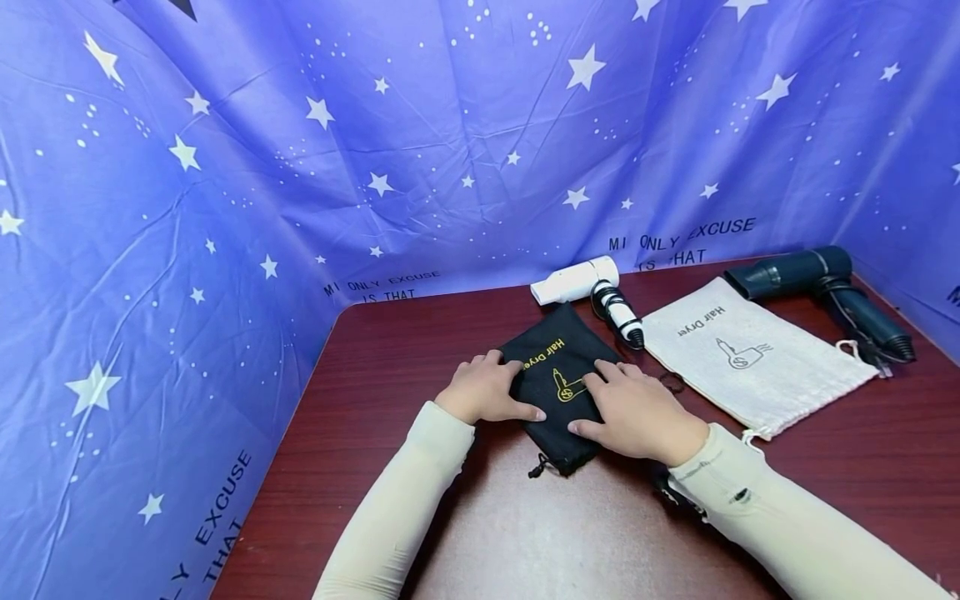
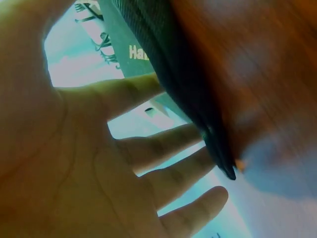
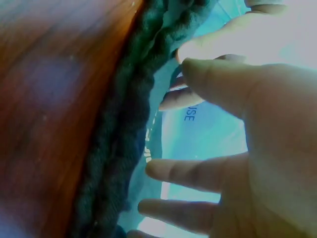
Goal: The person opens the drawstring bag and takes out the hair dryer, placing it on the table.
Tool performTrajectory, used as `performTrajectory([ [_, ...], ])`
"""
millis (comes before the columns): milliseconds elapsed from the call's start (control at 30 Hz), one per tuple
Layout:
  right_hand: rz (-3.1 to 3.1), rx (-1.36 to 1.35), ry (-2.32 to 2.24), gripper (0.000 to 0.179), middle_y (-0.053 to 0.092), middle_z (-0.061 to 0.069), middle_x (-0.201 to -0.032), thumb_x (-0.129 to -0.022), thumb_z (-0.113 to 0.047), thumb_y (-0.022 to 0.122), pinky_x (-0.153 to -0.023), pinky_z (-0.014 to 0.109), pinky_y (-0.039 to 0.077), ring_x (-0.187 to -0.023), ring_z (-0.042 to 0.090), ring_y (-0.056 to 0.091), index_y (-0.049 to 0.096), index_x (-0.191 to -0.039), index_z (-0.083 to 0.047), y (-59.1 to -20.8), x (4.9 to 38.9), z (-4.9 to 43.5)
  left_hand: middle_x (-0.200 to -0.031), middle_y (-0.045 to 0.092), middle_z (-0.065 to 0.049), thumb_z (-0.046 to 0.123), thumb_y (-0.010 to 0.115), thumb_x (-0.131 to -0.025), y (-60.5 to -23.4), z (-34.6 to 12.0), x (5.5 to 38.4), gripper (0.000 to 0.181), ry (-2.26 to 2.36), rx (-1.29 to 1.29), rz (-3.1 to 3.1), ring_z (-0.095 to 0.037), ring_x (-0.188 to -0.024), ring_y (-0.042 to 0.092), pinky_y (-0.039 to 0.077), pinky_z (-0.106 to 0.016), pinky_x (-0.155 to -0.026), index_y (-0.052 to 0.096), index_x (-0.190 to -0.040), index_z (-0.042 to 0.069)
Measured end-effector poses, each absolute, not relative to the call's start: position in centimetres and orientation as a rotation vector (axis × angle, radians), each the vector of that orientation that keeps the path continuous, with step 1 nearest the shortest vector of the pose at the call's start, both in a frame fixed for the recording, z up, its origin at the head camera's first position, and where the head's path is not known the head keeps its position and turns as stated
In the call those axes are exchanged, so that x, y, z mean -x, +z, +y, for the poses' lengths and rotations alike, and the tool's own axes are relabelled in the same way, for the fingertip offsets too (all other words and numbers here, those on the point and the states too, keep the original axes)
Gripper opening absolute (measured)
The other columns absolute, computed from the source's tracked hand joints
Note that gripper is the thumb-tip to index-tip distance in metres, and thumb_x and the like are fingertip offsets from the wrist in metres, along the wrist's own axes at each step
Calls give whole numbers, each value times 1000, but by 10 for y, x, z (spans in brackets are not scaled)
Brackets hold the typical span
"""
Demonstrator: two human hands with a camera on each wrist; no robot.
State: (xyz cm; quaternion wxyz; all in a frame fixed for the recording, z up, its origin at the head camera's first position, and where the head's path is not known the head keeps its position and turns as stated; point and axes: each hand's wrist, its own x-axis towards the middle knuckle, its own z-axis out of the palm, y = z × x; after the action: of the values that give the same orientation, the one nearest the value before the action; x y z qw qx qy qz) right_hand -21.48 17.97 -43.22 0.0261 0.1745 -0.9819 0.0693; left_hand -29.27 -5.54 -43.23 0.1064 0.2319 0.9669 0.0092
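Observation:
A black drawstring bag (image 1: 561, 387), printed in yellow with "Hair Dryer" and a dryer outline, lies on the table between both hands. On its left edge rests my left hand (image 1: 487, 390), fingers spread and fairly straight. My right hand (image 1: 637, 412) touches the opposite side, its fingers extended over the fabric. The left wrist view shows the palm of the left hand (image 2: 89, 144) beside the bag's edge (image 2: 173, 74). The bag's gathered mouth (image 3: 119, 134) appears close up in the right wrist view, near the right hand's fingers. Whatever the bag may contain is hidden.
Behind the bag lies a white hair dryer (image 1: 573, 279) with its cord wrapped round the handle. Rightward are a white drawstring bag (image 1: 757, 358) and a dark hair dryer (image 1: 798, 271) overlapping its far edge. A blue star-patterned curtain (image 1: 450, 150) borders the reddish-brown table (image 1: 375, 358).

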Motion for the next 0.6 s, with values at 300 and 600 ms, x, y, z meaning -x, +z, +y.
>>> performTrajectory([
  [300, -3180, -552, 393, 83, 43, 44, -146, -93, -62, 65, -109, 70, 38, -138, 62, 40, 54, -142, 3, -443, 225, 186, -165, 36, -12, 76, 70, -81, -434, -48, 298, 95, 64, -693, 2815, -34, -148, 42, 40, -56, -115, 42, -159, 28],
  [600, -3153, -587, 311, 84, 41, 47, -145, -88, -57, 73, -108, 69, 40, -136, 65, 41, 54, -142, 4, -448, 228, 190, -164, 39, -10, 75, 75, -77, -439, -41, 305, 97, 68, -683, 2850, -31, -147, 44, 43, -57, -112, 45, -157, 28],
])
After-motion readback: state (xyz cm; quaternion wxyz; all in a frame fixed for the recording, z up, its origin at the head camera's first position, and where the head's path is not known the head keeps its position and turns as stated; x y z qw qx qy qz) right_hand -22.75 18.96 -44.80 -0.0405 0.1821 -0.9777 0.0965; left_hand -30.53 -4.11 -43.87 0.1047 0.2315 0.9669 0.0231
